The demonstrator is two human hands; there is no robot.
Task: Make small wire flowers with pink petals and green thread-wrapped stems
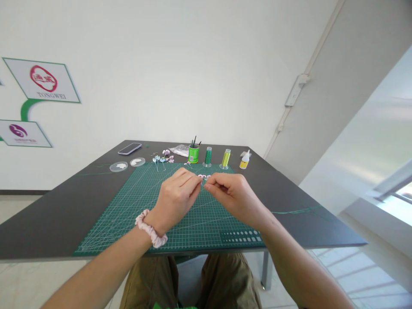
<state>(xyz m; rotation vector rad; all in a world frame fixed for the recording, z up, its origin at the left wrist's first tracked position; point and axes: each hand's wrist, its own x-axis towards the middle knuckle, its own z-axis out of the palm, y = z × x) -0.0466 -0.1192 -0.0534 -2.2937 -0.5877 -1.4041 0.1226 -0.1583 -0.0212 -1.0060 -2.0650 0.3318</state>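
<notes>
My left hand [180, 189] and right hand [236, 195] meet above the green cutting mat [128, 219], fingertips near each other but apart. In each, thumb and fingers are pressed together in a tight pinch — what sits between them is too small for me to tell. Small pink-and-purple flowers [204, 176] show right at my fingertips, partly hidden; I cannot tell whether I hold them or they lie just beyond. A pale scrunchie [151, 229] circles my left wrist.

Past my hands, near the mat's far edge, stand a bright green pot [193, 153] with tools in it, a dark green thread spool [208, 156], a yellow-green spool [225, 159] and a small glue-type bottle [244, 160]. Pale blue wire-stemmed flowers [162, 160] lie farther left.
</notes>
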